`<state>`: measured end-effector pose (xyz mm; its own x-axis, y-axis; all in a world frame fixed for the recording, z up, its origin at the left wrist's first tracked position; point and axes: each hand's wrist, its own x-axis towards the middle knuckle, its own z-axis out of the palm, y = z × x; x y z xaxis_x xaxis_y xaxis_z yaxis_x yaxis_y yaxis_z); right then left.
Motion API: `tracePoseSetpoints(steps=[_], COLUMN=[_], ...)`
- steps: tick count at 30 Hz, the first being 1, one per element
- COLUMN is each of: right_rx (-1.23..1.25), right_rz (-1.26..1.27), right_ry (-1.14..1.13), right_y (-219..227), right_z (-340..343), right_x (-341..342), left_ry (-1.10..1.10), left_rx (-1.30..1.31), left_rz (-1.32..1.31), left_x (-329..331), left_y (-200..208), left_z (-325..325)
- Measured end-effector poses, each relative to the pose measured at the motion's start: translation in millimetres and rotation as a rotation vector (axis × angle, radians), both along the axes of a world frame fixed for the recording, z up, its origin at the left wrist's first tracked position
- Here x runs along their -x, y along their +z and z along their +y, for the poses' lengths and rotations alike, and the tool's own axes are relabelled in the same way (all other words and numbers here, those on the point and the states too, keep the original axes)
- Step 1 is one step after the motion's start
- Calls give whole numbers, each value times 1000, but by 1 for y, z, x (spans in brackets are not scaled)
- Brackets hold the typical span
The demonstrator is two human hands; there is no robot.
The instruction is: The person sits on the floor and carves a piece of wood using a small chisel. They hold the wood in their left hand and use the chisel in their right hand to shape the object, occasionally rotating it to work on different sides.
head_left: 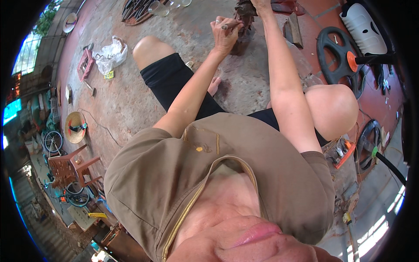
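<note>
Head view: both hands working on a dark wood carving

Head camera is looking down past the person's chest and olive shirt (183, 174) to the concrete floor (131, 96), where the person is sitting with bare knees spread. The left hand (224, 32) is closing its fingers around a thin carving tool (230, 26), holding it like a pencil with its tip pointing at the dark wooden carving (244, 22) just to its right. The right hand (261, 5) is gripping the top of that carving at the upper edge of the picture; most of the hand is cut off, so how far its fingers are wrapping around cannot be told. The carving is standing on the floor between the two hands, directly beyond the knees. Left of the left hand, well apart, a crumpled white plastic bag (111, 54) is lying beside a pink frame-like thing (85, 64). Right of the right hand, a wooden block (293, 29) is resting near a black weight plate (338, 54), with a white plastic jug (364, 26) beyond it.
</note>
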<state>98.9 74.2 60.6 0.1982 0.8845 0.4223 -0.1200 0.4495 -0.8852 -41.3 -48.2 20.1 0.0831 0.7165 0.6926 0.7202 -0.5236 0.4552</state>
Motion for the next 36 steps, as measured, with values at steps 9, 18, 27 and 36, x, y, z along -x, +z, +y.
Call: tracePoseSetpoints(steps=[9, 18, 27, 36], right_rx=[0, -16, -31, -41], right_rz=[22, -19, -60, -95], right_ry=[46, 32, -5, -21], right_y=[8, 8, 10, 8], right_z=[-5, -9, -10, -13], right_x=[13, 12, 11, 9], left_ry=[-76, -57, 64, 5], left_rx=[139, 466, 451, 502], left_rz=[-388, -556, -180, -257], left_x=[6, 10, 23, 21], left_y=[3, 18, 3, 7], left_z=[2, 4, 7, -4])
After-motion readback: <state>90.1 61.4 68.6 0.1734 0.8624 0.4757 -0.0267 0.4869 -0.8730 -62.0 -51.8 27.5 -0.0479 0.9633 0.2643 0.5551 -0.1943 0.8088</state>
